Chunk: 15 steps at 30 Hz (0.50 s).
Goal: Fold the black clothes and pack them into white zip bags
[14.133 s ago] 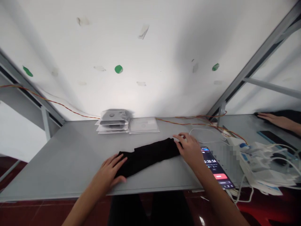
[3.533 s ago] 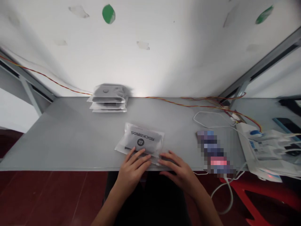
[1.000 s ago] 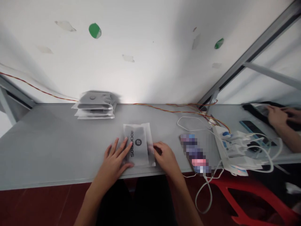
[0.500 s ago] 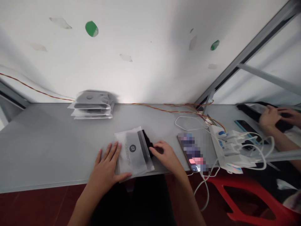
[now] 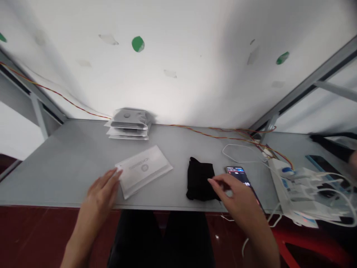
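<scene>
The bag point(image 5: 143, 170) is smooth, frosted plastic, as is the stack point(image 5: 129, 122) at the bench's point(image 5: 69, 163) back edge. The cloth point(image 5: 200, 180) looks matt. The bench is smooth and dull, the phone point(image 5: 237, 175) screen glossy, the floor point(image 5: 41, 230) shiny.

The person is wearing black trousers point(image 5: 139, 238), the cloth looking plain and matte over both legs, though the shadow under the desk edge is hiding any seams or creases from me. The left forearm point(image 5: 79, 234) and right forearm point(image 5: 258, 227) are showing bare, narrowing toward the left hand point(image 5: 99, 191) and right hand point(image 5: 231, 190), which are going bare too, slim-fingered and slightly blurred.
</scene>
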Motion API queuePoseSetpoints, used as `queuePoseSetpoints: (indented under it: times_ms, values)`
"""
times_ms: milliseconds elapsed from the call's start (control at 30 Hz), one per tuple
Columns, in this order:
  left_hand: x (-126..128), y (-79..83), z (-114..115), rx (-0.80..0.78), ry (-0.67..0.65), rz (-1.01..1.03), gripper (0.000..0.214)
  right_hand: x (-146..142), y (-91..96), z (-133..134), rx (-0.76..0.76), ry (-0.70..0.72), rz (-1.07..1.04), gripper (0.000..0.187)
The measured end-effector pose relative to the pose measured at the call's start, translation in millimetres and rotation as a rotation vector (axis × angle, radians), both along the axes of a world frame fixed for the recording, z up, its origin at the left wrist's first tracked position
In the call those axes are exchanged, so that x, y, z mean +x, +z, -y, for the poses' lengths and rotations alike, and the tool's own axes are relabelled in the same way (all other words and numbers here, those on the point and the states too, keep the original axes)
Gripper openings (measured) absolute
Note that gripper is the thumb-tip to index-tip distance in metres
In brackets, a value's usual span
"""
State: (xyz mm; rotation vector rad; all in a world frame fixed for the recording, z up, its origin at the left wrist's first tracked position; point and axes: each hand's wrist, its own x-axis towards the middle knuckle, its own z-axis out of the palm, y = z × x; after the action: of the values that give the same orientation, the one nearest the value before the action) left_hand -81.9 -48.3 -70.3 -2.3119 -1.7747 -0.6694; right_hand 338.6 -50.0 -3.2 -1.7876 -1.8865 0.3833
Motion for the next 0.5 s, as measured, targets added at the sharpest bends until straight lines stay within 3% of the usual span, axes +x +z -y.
queuePoseSetpoints:
  times_ms: [67,167,233,367,500]
  values:
    - [10,-4.5,7,-0.035,-0.057,-0.007,0.043,-38,3.0,-19,0.049,0.228,0.037,0.030]
    - [26,-13.1,7,-0.127,-0.136,-0.065,0.039,-94,-9.9,-38,0.068,0.559,0.224,0.045]
    - [34,-17.5,1,-0.179,-0.212,-0.093,0.041,-115,-25.9,-40,0.018,0.684,0.316,0.053]
    - [60,-20.7,-23,-0.190,-0.243,-0.116,0.043,-118,-49.0,-40,-0.073,0.597,0.388,0.053]
    - [103,-3.3,-68,-0.261,-0.238,-0.185,0.042,-109,-34.3,-67,-0.127,0.446,0.483,0.051]
